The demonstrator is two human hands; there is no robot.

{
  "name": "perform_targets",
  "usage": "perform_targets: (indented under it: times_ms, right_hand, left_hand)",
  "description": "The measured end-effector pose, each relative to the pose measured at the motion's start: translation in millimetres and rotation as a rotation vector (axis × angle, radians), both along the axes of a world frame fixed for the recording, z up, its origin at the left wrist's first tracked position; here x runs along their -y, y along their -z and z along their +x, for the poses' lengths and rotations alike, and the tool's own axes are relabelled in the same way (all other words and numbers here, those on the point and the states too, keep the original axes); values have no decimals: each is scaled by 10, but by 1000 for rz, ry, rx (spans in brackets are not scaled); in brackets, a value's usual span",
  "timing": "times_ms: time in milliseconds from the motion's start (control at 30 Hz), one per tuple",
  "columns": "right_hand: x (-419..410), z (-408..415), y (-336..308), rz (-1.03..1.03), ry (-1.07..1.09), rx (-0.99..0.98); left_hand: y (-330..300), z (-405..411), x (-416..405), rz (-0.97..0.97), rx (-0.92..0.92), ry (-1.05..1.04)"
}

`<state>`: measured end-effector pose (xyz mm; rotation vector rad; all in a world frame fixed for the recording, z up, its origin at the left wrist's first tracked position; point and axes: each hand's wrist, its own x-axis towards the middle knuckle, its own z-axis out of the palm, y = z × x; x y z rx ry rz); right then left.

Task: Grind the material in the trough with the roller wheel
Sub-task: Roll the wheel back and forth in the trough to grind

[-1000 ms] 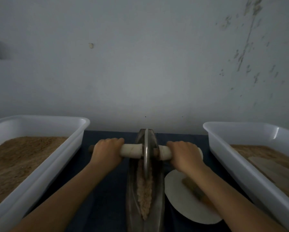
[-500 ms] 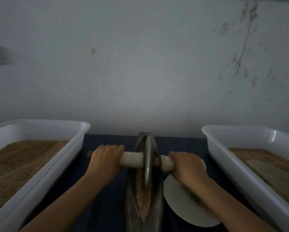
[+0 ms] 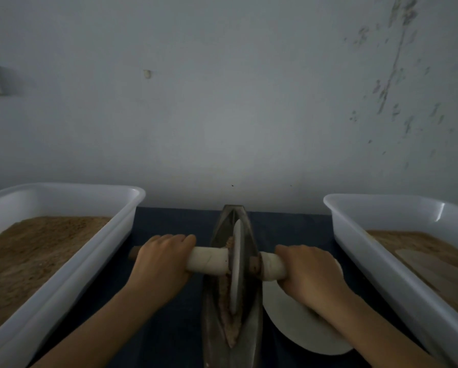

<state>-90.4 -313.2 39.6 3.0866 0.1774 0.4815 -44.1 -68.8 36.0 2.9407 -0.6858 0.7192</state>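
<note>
From the head view, the roller wheel (image 3: pixel 238 264) stands upright in the narrow metal trough (image 3: pixel 251 322) on the dark table (image 3: pixel 169 338), brownish material (image 3: pixel 229 328) heaped along the groove. The left hand (image 3: pixel 161 264) clenches the pale handle (image 3: pixel 208 261) left of the wheel; the right hand (image 3: pixel 309 272) wraps the stub opposite. White tubs (image 3: pixel 63 274) (both holding brown powder) flank them, and a white plate (image 3: pixel 297 330) lies just beside the trough

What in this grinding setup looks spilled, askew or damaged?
Nothing stands out: the brown ground material lies inside the long metal trough, the grey roller wheel stands upright in it, and left hand and right hand grip its handles.
</note>
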Motion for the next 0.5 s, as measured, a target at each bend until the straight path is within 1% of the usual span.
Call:
perform_targets:
  times_ms: [100, 233, 400, 500]
  right_hand:
    - [45, 271, 50, 15, 21, -8]
    - [77, 558, 48, -2, 23, 53]
    - [33, 741, -45, -85, 4, 139]
    - [-5, 696, -68, -137, -22, 161]
  left_hand:
    - [-5, 269, 71, 23, 5, -32]
    - [-31, 629, 162, 49, -3, -75]
    - [3, 859, 186, 36, -108, -109]
    - [73, 805, 93, -23, -164, -56]
